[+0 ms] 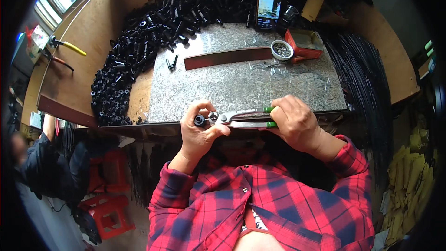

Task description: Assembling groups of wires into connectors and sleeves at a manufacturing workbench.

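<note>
My right hand (pixel 293 123) is closed round the green handles of a pair of metal pincers (pixel 232 118). Their jaws point left and meet a small black cylindrical part (pixel 200 120). Fingers and thumb of my left hand (pixel 199 128) curl round that part and hold it at the jaws. Both hands are just in front of the near edge of the speckled stone slab (pixel 223 86). Whether the jaws grip the part or something thin at its end is too small to tell.
A heap of black parts (pixel 139 42) covers the back left. A flat dark strip (pixel 227 58), a white bowl of small metal pieces (pixel 281 50), a red box (pixel 304 46) and a propped phone (pixel 269 7) stand on the slab. Long black rods (pixel 362 69) lie right. Another pair of pincers (pixel 67 46) hangs left.
</note>
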The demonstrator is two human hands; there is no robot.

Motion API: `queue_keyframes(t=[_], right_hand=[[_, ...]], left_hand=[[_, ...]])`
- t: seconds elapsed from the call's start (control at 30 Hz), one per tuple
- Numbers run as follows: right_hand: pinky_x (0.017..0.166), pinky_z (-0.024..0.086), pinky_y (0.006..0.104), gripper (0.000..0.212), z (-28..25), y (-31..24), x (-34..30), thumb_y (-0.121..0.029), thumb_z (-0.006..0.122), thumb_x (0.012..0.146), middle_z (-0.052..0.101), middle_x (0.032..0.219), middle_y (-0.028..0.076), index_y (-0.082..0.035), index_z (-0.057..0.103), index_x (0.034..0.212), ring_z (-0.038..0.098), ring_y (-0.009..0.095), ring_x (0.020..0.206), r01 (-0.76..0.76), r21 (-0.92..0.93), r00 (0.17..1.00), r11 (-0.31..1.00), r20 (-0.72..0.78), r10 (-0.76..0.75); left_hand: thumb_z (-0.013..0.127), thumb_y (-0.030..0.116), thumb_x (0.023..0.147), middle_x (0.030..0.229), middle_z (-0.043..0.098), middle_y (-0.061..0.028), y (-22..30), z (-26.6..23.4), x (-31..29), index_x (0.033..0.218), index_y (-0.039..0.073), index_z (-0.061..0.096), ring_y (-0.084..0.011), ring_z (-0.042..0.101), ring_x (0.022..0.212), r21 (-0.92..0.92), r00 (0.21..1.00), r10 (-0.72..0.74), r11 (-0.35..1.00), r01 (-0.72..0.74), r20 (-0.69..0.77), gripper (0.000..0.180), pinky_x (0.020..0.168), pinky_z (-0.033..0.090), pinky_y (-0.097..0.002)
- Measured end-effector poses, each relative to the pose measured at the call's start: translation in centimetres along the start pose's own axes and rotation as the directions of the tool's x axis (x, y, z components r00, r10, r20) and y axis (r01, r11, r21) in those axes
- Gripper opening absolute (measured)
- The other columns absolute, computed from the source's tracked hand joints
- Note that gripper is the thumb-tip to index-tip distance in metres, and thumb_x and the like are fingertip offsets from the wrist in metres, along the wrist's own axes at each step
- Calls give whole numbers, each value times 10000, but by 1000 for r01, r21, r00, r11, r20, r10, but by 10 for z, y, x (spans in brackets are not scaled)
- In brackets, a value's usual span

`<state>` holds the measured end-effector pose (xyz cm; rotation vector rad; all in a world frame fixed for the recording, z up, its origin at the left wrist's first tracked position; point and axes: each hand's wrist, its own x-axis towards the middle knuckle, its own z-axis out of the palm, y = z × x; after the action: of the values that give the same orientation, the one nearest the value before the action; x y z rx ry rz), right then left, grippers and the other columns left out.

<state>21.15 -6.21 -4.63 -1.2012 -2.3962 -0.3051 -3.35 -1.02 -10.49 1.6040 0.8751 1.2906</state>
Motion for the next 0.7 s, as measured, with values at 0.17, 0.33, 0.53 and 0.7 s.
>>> queue_keyframes(t=[0.17, 0.33, 0.53, 0.7], right_hand=[[592, 485, 319, 263, 4, -10, -14, -249, 654, 857, 612, 725, 132, -24, 520, 885, 624, 254, 670, -477, 625, 838, 617, 534, 107], [550, 469, 273, 453, -2, -11, -6, -170, 728, 789, 607, 687, 86, 22, 433, 1074, 635, 141, 666, -917, 392, 394, -76, 856, -335], [722, 496, 394, 487, 8, -19, -13, -232, 708, 793, 564, 940, 205, 4, 435, 1120, 598, 344, 848, -186, 470, 980, 862, 153, 128], [606, 513, 296, 170, 6, -12, -15, -177, 553, 926, 626, 807, 94, -15, 539, 974, 622, 193, 591, -799, 597, 602, -77, 794, -85]], left_hand=[[789, 598, 455, 733, 543, 18, 1, -8, -1, 921, 14, 569, -61, 522, 640, -28, 993, -19, 999, 23, 120, 779, 573, 407, -193], [733, 674, 487, 654, 593, -18, 16, -10, -3, 706, 2, 606, -108, 561, 616, 30, 976, -75, 997, 70, 204, 719, 567, 430, -232], [797, 581, 537, 653, 572, 6, 12, -17, 3, 726, 8, 606, -84, 525, 611, 29, 996, -69, 997, 67, 50, 633, 561, 401, -224], [836, 527, 520, 640, 561, 9, 9, -20, 6, 744, 15, 625, -88, 531, 606, -105, 1000, 16, 994, -15, 10, 597, 555, 400, -225]])
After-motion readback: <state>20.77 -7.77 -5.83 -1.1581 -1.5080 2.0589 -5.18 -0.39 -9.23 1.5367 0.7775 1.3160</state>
